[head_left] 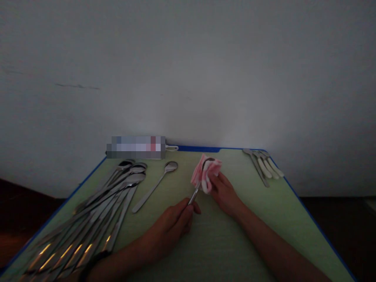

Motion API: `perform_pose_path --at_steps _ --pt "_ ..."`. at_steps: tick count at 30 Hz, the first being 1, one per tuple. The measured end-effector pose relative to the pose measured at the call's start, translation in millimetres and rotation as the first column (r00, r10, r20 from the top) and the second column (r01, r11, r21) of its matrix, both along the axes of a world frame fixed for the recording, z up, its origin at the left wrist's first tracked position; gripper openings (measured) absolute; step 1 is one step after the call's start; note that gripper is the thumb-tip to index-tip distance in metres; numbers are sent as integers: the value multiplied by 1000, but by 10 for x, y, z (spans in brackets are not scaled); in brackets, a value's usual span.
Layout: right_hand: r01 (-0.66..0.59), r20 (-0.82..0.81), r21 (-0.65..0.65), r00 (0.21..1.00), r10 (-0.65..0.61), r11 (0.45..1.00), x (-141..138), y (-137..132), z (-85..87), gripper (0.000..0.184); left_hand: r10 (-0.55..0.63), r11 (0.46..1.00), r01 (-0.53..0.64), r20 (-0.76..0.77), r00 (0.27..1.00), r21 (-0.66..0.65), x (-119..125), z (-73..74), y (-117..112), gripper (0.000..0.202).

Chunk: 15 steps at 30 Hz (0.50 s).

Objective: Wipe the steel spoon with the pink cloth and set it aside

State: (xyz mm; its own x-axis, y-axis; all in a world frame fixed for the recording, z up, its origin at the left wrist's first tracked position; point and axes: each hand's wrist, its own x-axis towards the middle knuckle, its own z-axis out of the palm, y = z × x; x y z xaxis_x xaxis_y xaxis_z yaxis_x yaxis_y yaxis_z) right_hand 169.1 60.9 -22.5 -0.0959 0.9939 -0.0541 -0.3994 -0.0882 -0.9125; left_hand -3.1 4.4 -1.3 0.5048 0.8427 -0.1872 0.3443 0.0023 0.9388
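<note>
Spoon [193, 194] in mid-counter, over the green top, bowl end tilted up and away, partly wrapped by pink-and-white cloth [206, 178]. Left hand [179, 219]: grip closed round the spoon's handle, dark band [93, 265] at wrist. Right hand [225, 192]: grip closed on the cloth, pinching it against the bowl; finger detail partly hidden. Single loose spoon [152, 190] just left of the work, bowl pointing to the far edge. Further left, overlapping pile of long-handled spoons [102, 203], near ends catching orange light. Far right corner: plain metal utensil [257, 169] beside pale-handled cutlery [265, 168]. Back left: blurred-out item [135, 147], pale loop [173, 148] at its right. Counter [235, 250] blue-edged, grey wall [205, 78] behind.
</note>
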Motion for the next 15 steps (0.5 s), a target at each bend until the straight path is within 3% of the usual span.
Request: perform_pose_path --at_steps 4,10,15 --pt "32 156 20 987 -34 999 36 -3 -38 19 -49 996 57 -107 993 73 2 22 -3 27" --pt "17 13 -24 1000 -17 1000 9 50 -136 19 -66 985 89 -153 986 145 -5 49 -12 24" --pt "90 -52 -131 994 -98 987 7 62 -109 10 -82 983 108 -170 982 151 -6 50 13 25"
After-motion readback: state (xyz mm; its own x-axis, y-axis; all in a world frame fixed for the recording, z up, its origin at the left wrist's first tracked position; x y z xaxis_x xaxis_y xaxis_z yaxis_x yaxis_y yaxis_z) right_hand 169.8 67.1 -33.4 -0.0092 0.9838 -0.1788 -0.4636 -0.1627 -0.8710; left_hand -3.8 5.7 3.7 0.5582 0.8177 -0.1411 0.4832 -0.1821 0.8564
